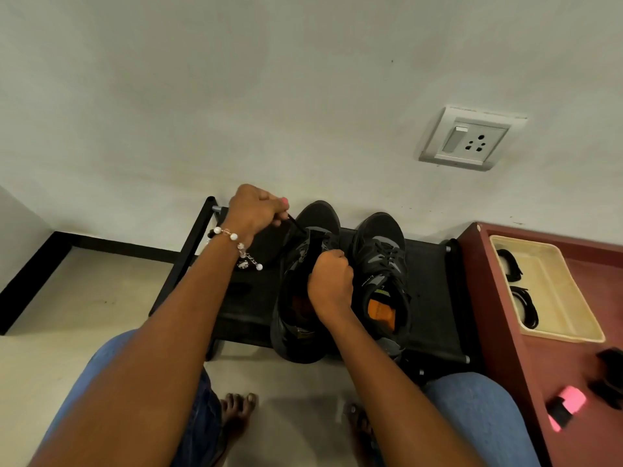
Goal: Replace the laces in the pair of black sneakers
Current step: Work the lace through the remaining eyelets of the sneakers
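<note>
The nearer black mesh sneaker (296, 298) stands on a low black fabric-topped rack (435, 298) against the white wall, its toe toward the wall; the left hand (253, 210) is raised above the toe end with fingers curled tight around a thin black lace (296, 225), which runs taut down to the eyelets; the right hand (332, 283) is fisted over the tongue and collar, steadying the shoe (whether it also pinches a lace I cannot tell). The lace looks soft, limp and thin, likely to slide through the eyelets if pulled straight and to snag if dragged sideways; gripping it close to the tip, as now, seems best. The shoe itself seems light and pliable, so the bracing hand belongs on the firmer collar.

Just beside it on the rack stands the second black sneaker (381, 281), fully laced, its orange insole showing.

To the right, on a dark red wooden cabinet top (499, 332), lies a shallow cream plastic tray (553, 284); in it are two coiled bundles of black laces (524, 306), one behind the other. Nearer the person lies a pink and black object (566, 409) that I cannot identify.
</note>
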Motion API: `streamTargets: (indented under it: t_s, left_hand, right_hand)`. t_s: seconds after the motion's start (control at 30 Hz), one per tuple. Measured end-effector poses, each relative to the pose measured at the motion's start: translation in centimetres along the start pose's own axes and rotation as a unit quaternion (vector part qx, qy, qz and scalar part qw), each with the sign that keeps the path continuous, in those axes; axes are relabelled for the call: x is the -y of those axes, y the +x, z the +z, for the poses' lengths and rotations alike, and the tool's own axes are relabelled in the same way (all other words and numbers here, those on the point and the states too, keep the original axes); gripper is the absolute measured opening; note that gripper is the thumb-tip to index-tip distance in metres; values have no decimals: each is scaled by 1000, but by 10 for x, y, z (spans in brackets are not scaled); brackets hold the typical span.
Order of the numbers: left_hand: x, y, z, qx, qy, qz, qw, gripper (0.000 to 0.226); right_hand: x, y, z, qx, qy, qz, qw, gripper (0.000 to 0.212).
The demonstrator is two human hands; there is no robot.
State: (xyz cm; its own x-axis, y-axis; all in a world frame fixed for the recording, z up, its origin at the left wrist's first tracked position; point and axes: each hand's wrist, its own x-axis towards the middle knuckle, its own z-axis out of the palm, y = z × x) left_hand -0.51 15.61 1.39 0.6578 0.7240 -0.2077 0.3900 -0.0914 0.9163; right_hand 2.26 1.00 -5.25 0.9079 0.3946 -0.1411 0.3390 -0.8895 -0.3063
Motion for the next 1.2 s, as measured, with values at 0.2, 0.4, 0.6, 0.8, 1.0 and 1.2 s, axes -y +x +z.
streamTargets:
  t_s: [0.2,0.4,0.6,0.8,1.0,1.2]
  left_hand:
    - [-52,-24,-29,10,-193,51,980,10]
    - [-79,-38,-40,53,-388,-14,920,17]
    - [-84,-44,-34,144,-496,-97,851,26]
    - [-69,-27,-34,92,-495,-89,859,27]
    - [-31,8,-38,-48,-399,-69,913,24]
    - [-16,4,-22,70,45,-24,996,34]
  right_hand:
    - [-4,6,-42,130,120,-17,984,26]
    - [-1,5,-99,91,227,-82,966,27]
    - [28,-14,-109,124,452,-192,862,48]
    - [20,-8,-118,154,526,-177,817,19]
    - [-21,20,-142,105,521,-85,843,19]
    - [-23,27,-142,60,487,-77,868,22]
